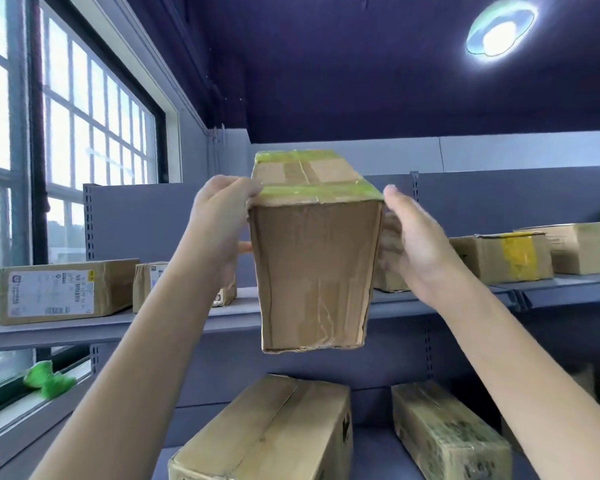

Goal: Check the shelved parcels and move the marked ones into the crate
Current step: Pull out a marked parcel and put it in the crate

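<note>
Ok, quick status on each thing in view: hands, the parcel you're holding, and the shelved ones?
Left hand: gripping the held parcel's left side.
Right hand: on its right side.
Held parcel: lifted off the shelf, taped shut, green tape on top.
Labelled parcel: resting on the shelf, sealed.
Yellow-taped parcel: shelved, closed.
Crate: not visible.

The brown cardboard parcel (314,271) is showing yellow-green tape across its top, while a tan box (503,258) on the grey-blue shelf (568,289) is wearing a bright yellow band. Another brown box (63,292) is carrying a white printed label, and something green (47,379) is lying on the windowsill.
</note>
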Tool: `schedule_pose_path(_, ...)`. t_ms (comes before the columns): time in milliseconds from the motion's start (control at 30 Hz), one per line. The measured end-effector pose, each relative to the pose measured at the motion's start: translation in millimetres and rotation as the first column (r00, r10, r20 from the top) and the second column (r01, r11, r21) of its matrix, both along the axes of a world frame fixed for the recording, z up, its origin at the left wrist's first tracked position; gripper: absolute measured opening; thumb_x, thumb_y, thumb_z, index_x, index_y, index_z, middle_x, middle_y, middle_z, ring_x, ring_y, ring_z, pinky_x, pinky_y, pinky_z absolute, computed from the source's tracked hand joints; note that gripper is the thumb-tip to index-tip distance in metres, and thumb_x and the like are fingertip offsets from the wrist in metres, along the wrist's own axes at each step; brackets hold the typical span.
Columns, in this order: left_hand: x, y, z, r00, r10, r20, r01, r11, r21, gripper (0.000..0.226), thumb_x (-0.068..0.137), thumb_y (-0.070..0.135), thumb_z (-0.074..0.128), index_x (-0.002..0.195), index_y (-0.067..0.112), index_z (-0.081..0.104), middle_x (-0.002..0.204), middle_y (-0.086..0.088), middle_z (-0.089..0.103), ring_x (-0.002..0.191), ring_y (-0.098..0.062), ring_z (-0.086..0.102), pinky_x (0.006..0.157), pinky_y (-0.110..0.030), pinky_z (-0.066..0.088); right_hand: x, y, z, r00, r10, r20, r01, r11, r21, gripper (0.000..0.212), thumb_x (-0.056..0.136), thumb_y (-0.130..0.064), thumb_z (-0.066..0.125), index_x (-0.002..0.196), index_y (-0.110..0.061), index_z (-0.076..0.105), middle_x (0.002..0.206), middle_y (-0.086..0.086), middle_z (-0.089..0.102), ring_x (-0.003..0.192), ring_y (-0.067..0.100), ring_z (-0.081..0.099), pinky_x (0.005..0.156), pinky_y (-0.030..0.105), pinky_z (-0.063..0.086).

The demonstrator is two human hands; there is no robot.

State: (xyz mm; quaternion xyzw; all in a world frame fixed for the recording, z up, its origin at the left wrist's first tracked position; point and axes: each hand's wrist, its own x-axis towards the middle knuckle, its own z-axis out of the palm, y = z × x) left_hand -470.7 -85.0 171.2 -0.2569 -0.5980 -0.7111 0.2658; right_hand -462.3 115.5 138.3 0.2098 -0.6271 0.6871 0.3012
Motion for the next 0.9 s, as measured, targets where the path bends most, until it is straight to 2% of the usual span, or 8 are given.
schedule_pose_path(67, 10, -4, -18, 1.0, -0.015, -0.003, 0.015, 1.0, -0.006, 0.01, 0.083, 0.018, 0.057, 0.091, 0.024, 0.057, 0.081, 0.004, 0.057, 0.073, -0.015, 0.051, 0.06, -0.031, 0.044, 18, 7, -16, 0.952, 0.266, 0.15, -0.277, 0.959, 0.056, 0.029, 0.084, -0.047, 0.054, 0.098, -0.024, 0.065, 0.085, -0.004, 0.063, 0.072, 0.014, 0.059, 0.073, 0.04, 0.053)
schedule_pose_path(133, 18, -11, -36, 0.999, -0.031, 0.023, 0.032, 0.999, -0.036, 0.025, 0.083, 0.016, 0.06, 0.106, 0.023, 0.056, 0.078, 0.006, 0.065, 0.065, -0.01, 0.057, 0.062, -0.031, 0.044, 28, 14, -32, 0.887, 0.395, 0.238, -0.418, 0.907, 0.051, 0.048, 0.074, -0.042, 0.065, 0.113, -0.015, 0.061, 0.098, 0.007, 0.055, 0.087, 0.029, 0.052, 0.085, 0.055, 0.05)
schedule_pose_path(200, 23, -19, -52, 0.995, -0.072, 0.062, 0.078, 0.992, -0.103, 0.032, 0.081, 0.015, 0.064, 0.111, 0.022, 0.056, 0.082, 0.002, 0.072, 0.065, -0.013, 0.065, 0.062, -0.032, 0.048, 34, 14, -47, 0.851, 0.446, 0.277, -0.466, 0.885, 0.009, 0.051, 0.068, -0.036, 0.072, 0.113, -0.012, 0.064, 0.111, 0.008, 0.057, 0.096, 0.035, 0.052, 0.085, 0.055, 0.051)
schedule_pose_path(333, 30, -22, -75, 0.99, -0.095, 0.106, 0.116, 0.969, -0.217, 0.038, 0.069, 0.028, 0.073, 0.104, 0.023, 0.06, 0.09, 0.0, 0.075, 0.079, -0.018, 0.072, 0.066, -0.032, 0.054, 37, -3, -75, 0.886, 0.37, 0.279, -0.389, 0.921, 0.012, 0.045, 0.065, -0.025, 0.076, 0.109, -0.021, 0.064, 0.1, 0.001, 0.073, 0.089, 0.016, 0.07, 0.067, 0.027, 0.057)
schedule_pose_path(433, 31, -14, -78, 0.997, 0.05, 0.056, -0.037, 0.977, -0.21, 0.037, 0.069, 0.036, 0.073, 0.1, 0.022, 0.06, 0.081, 0.007, 0.074, 0.071, -0.01, 0.071, 0.053, -0.02, 0.052, 37, -10, -86, 0.92, 0.327, 0.216, -0.334, 0.943, -0.005, 0.048, 0.065, -0.027, 0.069, 0.111, -0.023, 0.059, 0.098, -0.002, 0.073, 0.089, 0.015, 0.07, 0.067, 0.025, 0.056)
schedule_pose_path(533, 30, -11, -80, 0.978, 0.206, -0.029, -0.207, 0.958, -0.197, 0.027, 0.074, 0.039, 0.07, 0.094, 0.024, 0.062, 0.074, 0.01, 0.073, 0.066, -0.007, 0.069, 0.055, -0.024, 0.051, 39, -13, -90, 0.965, 0.239, 0.105, -0.245, 0.968, 0.057, 0.041, 0.066, -0.029, 0.068, 0.107, -0.031, 0.06, 0.102, -0.006, 0.072, 0.096, 0.014, 0.067, 0.073, 0.025, 0.055)
schedule_pose_path(767, 25, -23, -92, 0.995, 0.092, 0.034, -0.095, 0.992, 0.086, 0.012, 0.084, 0.026, 0.063, 0.078, 0.016, 0.066, 0.061, 0.007, 0.07, 0.052, -0.006, 0.065, 0.043, -0.02, 0.049, 33, -15, -90, 0.915, 0.37, -0.161, -0.354, 0.928, 0.116, 0.053, 0.072, -0.053, 0.066, 0.121, -0.033, 0.06, 0.126, -0.009, 0.061, 0.121, 0.009, 0.053, 0.094, 0.021, 0.046)
schedule_pose_path(900, 19, -36, -102, 0.991, 0.032, 0.128, -0.056, 0.98, 0.189, 0.026, 0.086, 0.028, 0.061, 0.062, 0.02, 0.068, 0.059, 0.007, 0.067, 0.052, -0.008, 0.063, 0.045, -0.021, 0.052, 9, -15, -97, 0.985, 0.123, -0.124, -0.125, 0.992, -0.016, 0.048, 0.06, -0.048, 0.068, 0.106, -0.034, 0.066, 0.111, -0.018, 0.067, 0.11, 0.001, 0.058, 0.085, 0.013, 0.047)
